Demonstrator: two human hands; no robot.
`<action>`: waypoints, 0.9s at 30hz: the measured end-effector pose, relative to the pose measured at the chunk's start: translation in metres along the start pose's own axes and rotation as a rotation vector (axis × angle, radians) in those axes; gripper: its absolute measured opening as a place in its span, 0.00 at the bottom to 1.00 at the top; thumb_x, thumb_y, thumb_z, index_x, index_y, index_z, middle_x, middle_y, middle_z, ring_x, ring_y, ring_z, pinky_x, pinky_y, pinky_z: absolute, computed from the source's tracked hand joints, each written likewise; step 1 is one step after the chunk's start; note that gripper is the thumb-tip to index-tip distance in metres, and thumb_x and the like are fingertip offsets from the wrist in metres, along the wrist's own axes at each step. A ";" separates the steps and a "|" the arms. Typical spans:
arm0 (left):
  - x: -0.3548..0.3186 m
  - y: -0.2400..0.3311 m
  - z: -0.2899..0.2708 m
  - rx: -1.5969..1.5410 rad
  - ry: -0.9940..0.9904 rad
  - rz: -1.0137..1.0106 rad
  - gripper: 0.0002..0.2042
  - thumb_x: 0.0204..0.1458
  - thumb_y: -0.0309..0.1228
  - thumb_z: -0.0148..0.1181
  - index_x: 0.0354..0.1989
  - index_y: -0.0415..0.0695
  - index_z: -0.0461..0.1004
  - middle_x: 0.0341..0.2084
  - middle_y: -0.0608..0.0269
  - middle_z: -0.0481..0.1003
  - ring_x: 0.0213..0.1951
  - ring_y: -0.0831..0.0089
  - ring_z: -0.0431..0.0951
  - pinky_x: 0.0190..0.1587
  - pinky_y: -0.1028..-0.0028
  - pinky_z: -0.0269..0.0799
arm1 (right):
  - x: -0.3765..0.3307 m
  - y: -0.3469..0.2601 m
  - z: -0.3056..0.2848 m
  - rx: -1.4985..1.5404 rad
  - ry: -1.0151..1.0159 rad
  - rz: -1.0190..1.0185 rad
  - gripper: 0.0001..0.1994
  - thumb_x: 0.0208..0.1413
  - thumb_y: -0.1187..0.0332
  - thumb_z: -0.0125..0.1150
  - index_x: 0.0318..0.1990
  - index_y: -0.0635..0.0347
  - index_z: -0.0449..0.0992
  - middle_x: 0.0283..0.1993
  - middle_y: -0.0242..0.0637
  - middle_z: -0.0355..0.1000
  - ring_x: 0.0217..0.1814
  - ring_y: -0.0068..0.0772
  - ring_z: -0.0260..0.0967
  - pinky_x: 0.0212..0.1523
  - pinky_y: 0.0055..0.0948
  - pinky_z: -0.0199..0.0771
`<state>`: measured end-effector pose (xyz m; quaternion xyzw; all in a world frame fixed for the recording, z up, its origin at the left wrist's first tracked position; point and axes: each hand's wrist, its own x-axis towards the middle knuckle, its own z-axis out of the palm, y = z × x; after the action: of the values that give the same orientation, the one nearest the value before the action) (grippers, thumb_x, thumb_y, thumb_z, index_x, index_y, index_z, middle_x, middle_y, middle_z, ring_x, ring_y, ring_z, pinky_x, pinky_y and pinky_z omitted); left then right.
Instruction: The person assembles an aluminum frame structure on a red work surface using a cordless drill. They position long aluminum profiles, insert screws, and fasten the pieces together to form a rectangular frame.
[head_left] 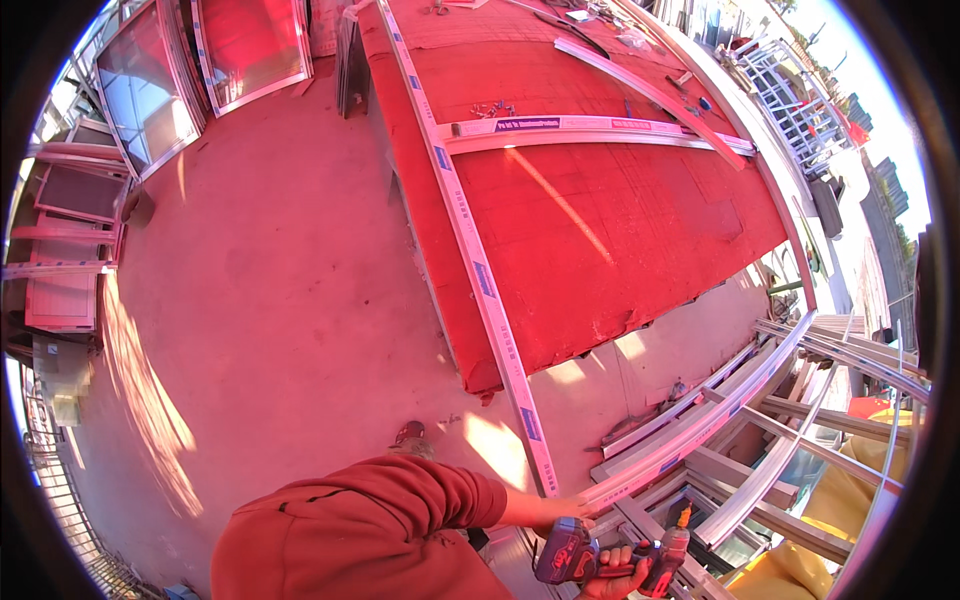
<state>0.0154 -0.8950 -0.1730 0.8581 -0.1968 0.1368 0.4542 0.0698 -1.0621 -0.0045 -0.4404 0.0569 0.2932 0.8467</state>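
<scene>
Head view showed the right hand (pixel 622 572) with its fingers wrapped around a drill (pixel 567 552) on the near side, while the left hand (pixel 562 511), partly hidden behind it and its grip impossible to tell, lay beside the near end of a long strip (pixel 484 275) crossing the red bench (pixel 620 240).

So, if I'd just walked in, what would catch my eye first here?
Most likely the big red-covered table, filling the upper middle, with a long pale strip running along its left side toward the person's left hand. Next, at the bottom, the dark drill-like power tool in the right hand, then the glazed frames standing at the upper left.
</scene>
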 end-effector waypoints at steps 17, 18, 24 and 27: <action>-0.131 -0.141 -0.569 0.591 1.133 -0.746 0.09 0.55 0.26 0.61 0.43 0.41 0.79 0.34 0.57 0.78 0.33 0.67 0.79 0.38 0.72 0.75 | 0.125 0.084 0.199 -0.166 -0.236 0.025 0.22 0.58 0.61 0.60 0.57 0.55 0.64 0.28 0.32 0.65 0.28 0.28 0.64 0.36 0.35 0.70; -0.141 -0.161 -0.610 0.681 1.061 -0.813 0.10 0.54 0.27 0.60 0.44 0.40 0.79 0.35 0.55 0.79 0.36 0.63 0.80 0.40 0.69 0.75 | 0.135 0.093 0.217 -0.182 -0.241 0.011 0.22 0.59 0.61 0.60 0.58 0.56 0.64 0.29 0.32 0.66 0.28 0.28 0.64 0.37 0.35 0.71; -0.168 -0.323 -0.757 0.815 0.526 -1.233 0.16 0.51 0.30 0.60 0.48 0.39 0.75 0.44 0.46 0.78 0.49 0.51 0.78 0.51 0.58 0.74 | 0.178 0.157 0.324 -0.284 -0.119 -0.079 0.22 0.58 0.65 0.60 0.58 0.58 0.64 0.29 0.34 0.66 0.29 0.29 0.64 0.39 0.35 0.70; -0.171 -0.369 -0.785 0.726 0.321 -1.288 0.19 0.49 0.33 0.65 0.49 0.40 0.74 0.46 0.47 0.76 0.52 0.51 0.76 0.52 0.58 0.73 | 0.181 0.178 0.367 -0.327 -0.086 -0.083 0.22 0.58 0.65 0.61 0.58 0.59 0.64 0.29 0.33 0.65 0.31 0.29 0.65 0.40 0.36 0.69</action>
<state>-0.0094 -0.0164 -0.0795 0.8686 0.4696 0.0237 0.1564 0.0620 -0.6169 0.0263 -0.5613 -0.0460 0.2817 0.7769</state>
